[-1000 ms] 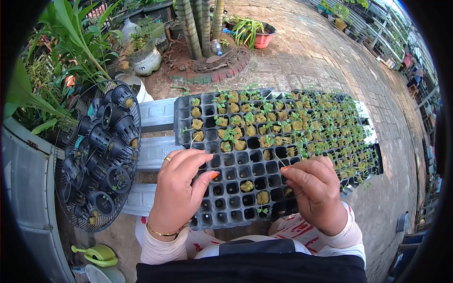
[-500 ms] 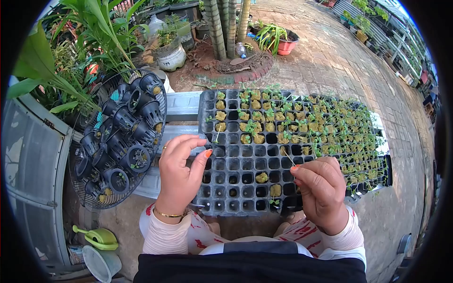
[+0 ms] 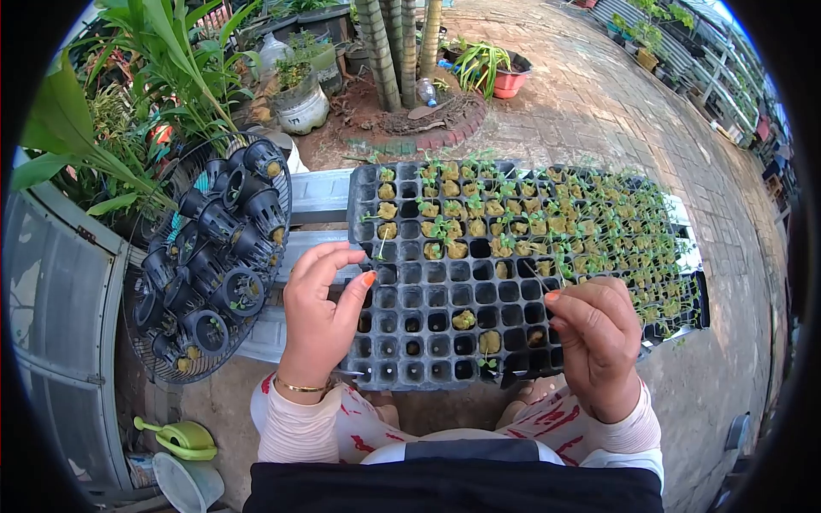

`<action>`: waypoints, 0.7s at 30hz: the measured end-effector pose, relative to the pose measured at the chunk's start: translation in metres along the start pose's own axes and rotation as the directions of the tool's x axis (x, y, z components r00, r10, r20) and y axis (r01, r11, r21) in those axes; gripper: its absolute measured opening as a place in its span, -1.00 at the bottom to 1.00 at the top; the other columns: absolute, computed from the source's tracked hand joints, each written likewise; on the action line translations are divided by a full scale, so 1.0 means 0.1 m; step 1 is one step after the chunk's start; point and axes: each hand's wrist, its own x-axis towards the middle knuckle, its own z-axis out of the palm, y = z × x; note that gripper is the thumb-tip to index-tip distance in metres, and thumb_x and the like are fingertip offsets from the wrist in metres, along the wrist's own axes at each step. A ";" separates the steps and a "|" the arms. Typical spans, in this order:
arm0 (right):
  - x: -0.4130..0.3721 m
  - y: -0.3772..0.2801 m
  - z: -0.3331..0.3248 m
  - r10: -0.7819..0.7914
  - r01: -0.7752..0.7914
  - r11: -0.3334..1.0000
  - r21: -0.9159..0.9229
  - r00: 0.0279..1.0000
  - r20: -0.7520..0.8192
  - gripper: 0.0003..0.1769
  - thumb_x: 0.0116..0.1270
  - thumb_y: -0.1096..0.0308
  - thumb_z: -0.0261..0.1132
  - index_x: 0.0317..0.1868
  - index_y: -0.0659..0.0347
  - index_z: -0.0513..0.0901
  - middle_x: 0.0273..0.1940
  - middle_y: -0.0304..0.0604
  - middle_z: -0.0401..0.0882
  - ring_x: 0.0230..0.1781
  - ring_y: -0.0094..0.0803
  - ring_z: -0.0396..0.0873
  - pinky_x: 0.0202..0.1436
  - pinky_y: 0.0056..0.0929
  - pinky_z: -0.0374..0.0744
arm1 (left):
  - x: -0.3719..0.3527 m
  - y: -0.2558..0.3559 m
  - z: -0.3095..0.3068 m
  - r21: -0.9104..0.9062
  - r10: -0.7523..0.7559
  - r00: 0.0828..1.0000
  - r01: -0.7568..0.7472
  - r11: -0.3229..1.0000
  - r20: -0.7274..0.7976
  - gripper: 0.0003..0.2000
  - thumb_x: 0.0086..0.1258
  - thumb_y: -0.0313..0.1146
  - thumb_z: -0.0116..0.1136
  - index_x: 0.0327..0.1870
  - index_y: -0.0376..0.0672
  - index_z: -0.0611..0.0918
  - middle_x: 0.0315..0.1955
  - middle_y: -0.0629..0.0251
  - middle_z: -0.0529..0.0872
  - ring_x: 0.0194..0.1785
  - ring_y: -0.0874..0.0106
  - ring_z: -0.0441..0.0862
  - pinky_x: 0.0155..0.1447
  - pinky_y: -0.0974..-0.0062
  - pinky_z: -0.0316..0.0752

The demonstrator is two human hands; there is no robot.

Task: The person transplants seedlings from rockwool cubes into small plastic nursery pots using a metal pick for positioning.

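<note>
A black seedling tray point(image 3: 411, 321) lies in front of me, its upper and right cells filled with brown plugs bearing green sprouts. My left hand point(image 3: 323, 303) hovers over the tray's left edge, thumb and fingers apart, with nothing held. Just above its fingertips a pale-stemmed seedling point(image 3: 383, 243) lies near a plug. My right hand point(image 3: 600, 332) pinches a thin stick point(image 3: 539, 279) over the tray's lower right part. Two lone plugs sit nearby, an upper one point(image 3: 463, 320) and a lower one point(image 3: 489, 343) with a sprout beside it.
To the left, a wire basket point(image 3: 285, 224) holds several black net pots point(image 3: 242, 291). A green watering can point(image 3: 186, 437) and a pale bucket point(image 3: 190, 486) stand on the ground at lower left. Past the tray are palm trunks point(image 3: 385, 56) and a red pot point(image 3: 508, 83).
My right hand has moved slightly right and down with the stick. The tray and basket appear shifted slightly left in view. My left hand remains open.
</note>
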 end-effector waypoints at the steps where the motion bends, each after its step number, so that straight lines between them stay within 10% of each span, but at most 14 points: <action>1: 0.01 0.03 -0.04 0.018 -0.018 1.000 -0.002 0.999 -0.046 -0.77 0.01 0.54 0.35 -0.24 0.28 0.63 -0.37 -0.16 0.59 -0.40 -0.29 0.50 -0.31 -0.40 0.41 | 0.01 0.01 0.00 -0.035 -0.016 1.000 0.015 0.999 -0.006 -0.81 0.13 -0.52 0.28 -0.22 -0.30 0.63 -0.17 0.07 0.62 -0.09 0.20 0.59 0.02 0.38 0.44; 21: -0.18 0.25 -0.25 0.142 -0.140 0.990 0.030 0.988 -0.066 -0.81 0.07 0.43 0.37 -0.28 0.28 0.64 -0.37 -0.16 0.59 -0.40 -0.29 0.51 -0.32 -0.40 0.41 | 0.08 -0.06 0.12 -0.041 -0.087 0.996 0.086 0.995 -0.002 -0.80 0.16 -0.46 0.28 -0.19 -0.25 0.65 -0.11 0.13 0.63 -0.10 0.35 0.56 -0.07 0.49 0.42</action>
